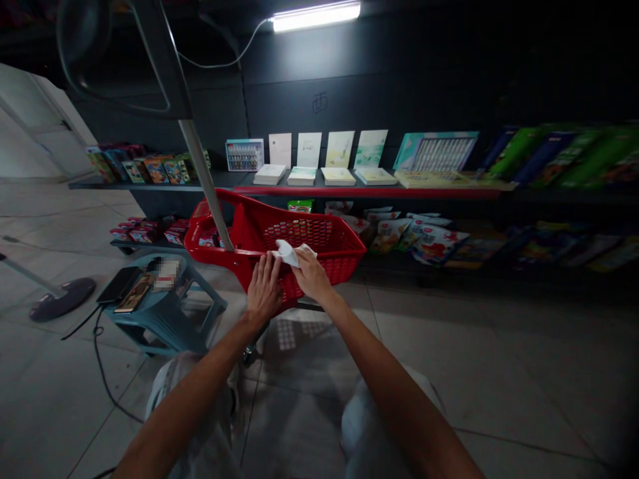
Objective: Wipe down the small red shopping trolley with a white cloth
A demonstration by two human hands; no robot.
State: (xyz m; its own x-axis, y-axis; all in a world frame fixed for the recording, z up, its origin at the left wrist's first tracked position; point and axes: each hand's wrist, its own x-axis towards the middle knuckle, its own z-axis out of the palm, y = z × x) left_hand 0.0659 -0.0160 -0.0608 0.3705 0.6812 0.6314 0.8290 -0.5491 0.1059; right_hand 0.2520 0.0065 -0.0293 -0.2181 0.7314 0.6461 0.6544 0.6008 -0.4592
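A red plastic shopping basket (319,239) on wheels stands on the tiled floor in front of me. My left hand (263,289) lies flat against its near wall, fingers stretched upward. My right hand (309,273) is closed on a crumpled white cloth (287,251) and presses it on the basket's near rim. Both forearms reach forward from the bottom of the view.
A teal plastic stool (164,306) with a phone and small items stands left of the basket. A metal pole (204,179) slants up past the basket. Dark shelves (369,189) with books and packets run along the back wall. A fan base (62,296) and cable lie left.
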